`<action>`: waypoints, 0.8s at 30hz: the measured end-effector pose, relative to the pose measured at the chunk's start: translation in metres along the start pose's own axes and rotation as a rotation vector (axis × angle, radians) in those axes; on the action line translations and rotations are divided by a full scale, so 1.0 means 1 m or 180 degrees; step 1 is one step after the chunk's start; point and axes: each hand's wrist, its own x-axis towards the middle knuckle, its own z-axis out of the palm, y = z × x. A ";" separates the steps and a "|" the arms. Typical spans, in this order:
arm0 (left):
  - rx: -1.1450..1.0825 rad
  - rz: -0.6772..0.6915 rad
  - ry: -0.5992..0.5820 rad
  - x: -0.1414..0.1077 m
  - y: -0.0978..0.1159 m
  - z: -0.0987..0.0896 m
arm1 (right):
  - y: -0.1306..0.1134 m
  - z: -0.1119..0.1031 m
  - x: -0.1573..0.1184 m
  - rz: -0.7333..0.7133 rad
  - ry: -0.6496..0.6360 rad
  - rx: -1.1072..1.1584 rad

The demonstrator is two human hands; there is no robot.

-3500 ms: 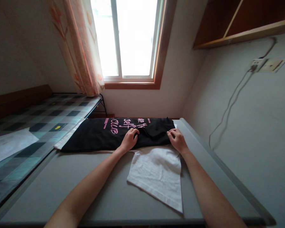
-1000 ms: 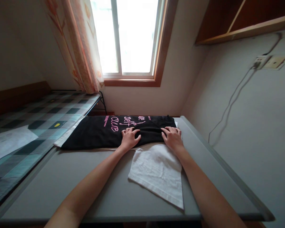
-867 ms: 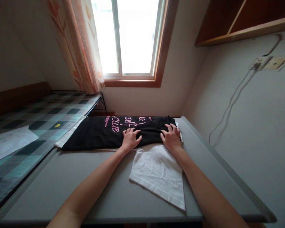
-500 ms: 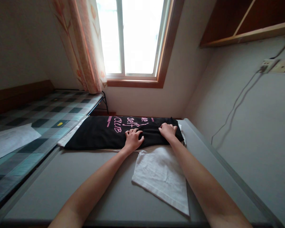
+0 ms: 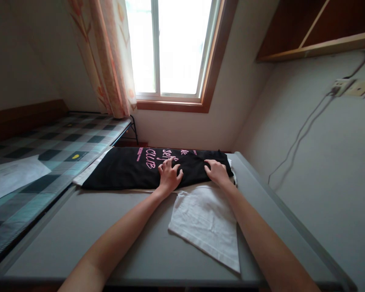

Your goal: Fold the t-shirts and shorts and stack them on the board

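A black and white T-shirt (image 5: 124,170) with pink lettering lies folded lengthwise across the far part of the grey table (image 5: 88,235). Its white sleeve (image 5: 205,227) sticks out toward me, flat on the tabletop. My left hand (image 5: 169,176) rests on the black cloth by the lettering, fingers spread and slightly bent. Near the shirt's right end, my right hand (image 5: 216,171) lies on the black cloth with its fingers reaching forward and apart. Neither hand visibly grips the fabric. The palms and the undersides of the fingers are hidden.
On the left is a bed with a checked mattress (image 5: 91,138) and a white sheet of paper (image 5: 15,176). A window (image 5: 182,52) with a patterned curtain (image 5: 109,61) is ahead. At right, a cord (image 5: 301,134) hangs from the wall socket (image 5: 340,87) beneath a wooden shelf (image 5: 316,48).
My right hand has loosened from a more curled hold, its fingers now straighter on the cloth. My left fingers have stretched slightly forward. The shirt lies almost unchanged.
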 end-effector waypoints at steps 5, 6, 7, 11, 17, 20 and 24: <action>-0.0324 0.1478 -0.0612 -0.002 0.008 -0.010 | 0.026 -0.001 -0.023 0.0627 0.0576 -0.0018; -0.0348 0.1694 -0.0757 -0.003 0.010 -0.010 | 0.030 -0.001 -0.026 0.0745 0.0635 0.0034; -0.0347 0.1833 -0.0840 -0.004 0.011 -0.010 | 0.035 -0.001 -0.027 0.0846 0.0655 0.0105; -0.0147 0.1957 -0.0875 -0.006 0.013 -0.005 | 0.051 0.002 -0.027 0.1124 0.0585 0.0604; 0.0291 0.2240 -0.0694 -0.006 0.011 0.003 | 0.072 0.009 -0.018 0.1159 0.0831 0.1592; 0.0333 0.2295 -0.0554 -0.007 0.010 0.004 | 0.078 0.011 -0.015 0.1077 0.0977 0.2263; 0.0349 0.2426 -0.0389 -0.008 0.008 0.005 | 0.080 0.009 -0.016 0.1100 0.0947 0.2715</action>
